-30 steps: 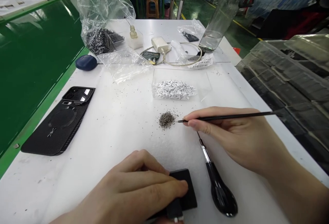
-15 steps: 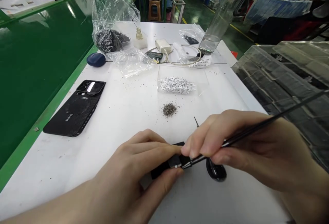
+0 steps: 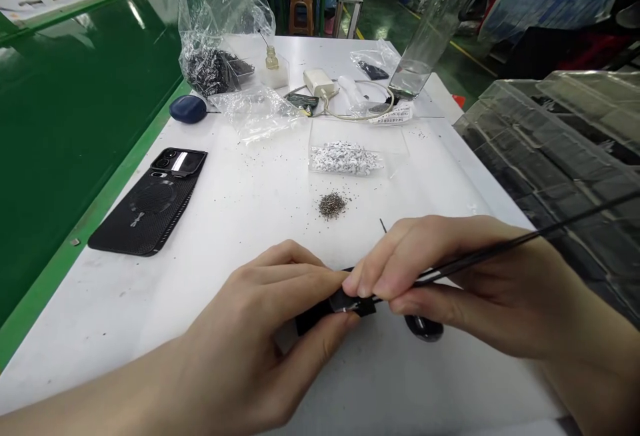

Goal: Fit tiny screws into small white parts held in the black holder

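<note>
Left hand (image 3: 255, 316): pinching small black piece (image 3: 341, 300). Right hand (image 3: 480, 309): gripping slender black tweezers (image 3: 565, 223), tip beside left hand. Step: seemingly close tip work; next move calls for steadiness.

Black tweezers (image 3: 575, 220), half-hidden block (image 3: 311, 320) seemingly black

A green partition (image 3: 90, 109) lines the left, with yellow-striped green floor (image 3: 380, 17) farther back.

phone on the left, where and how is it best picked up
The phone is probably best gripped by its two long edges, midway along, from above: it lies flat, camera side up, on the table, and both edges look unobstructed.
</note>
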`<state>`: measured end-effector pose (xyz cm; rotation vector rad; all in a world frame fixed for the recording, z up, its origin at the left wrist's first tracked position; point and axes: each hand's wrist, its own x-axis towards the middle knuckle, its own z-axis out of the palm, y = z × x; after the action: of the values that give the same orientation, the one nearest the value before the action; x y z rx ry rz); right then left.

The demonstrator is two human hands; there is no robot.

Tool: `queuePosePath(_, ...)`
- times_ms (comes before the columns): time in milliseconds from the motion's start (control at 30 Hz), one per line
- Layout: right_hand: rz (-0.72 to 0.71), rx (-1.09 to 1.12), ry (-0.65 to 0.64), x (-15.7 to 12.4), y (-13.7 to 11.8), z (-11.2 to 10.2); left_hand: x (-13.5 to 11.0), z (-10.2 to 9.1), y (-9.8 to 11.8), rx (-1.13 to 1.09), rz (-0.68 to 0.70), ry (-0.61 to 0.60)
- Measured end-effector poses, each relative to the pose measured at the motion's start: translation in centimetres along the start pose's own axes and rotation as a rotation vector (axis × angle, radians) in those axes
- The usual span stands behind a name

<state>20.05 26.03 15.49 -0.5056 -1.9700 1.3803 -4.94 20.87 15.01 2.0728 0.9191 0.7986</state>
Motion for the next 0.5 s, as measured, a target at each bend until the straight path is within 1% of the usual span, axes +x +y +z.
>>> queuePosePath(167, 0.029, -0.024, 0.006, -0.07, -0.38, 0.01, 0.19, -0.02, -0.01, -0.010, 0.026, 0.003)
queuePosePath(367, 0.037, -0.022, 0.017, 0.00, -0.45, 0.06, 0.04, 0.14, -0.24, -0.018, 0.019, 0.004)
queuePosePath(500, 0.054, -0.009, 0.024, 0.13, -0.36, 0.07, 0.12, 0.06, -0.17, -0.011, 0.013, -0.018)
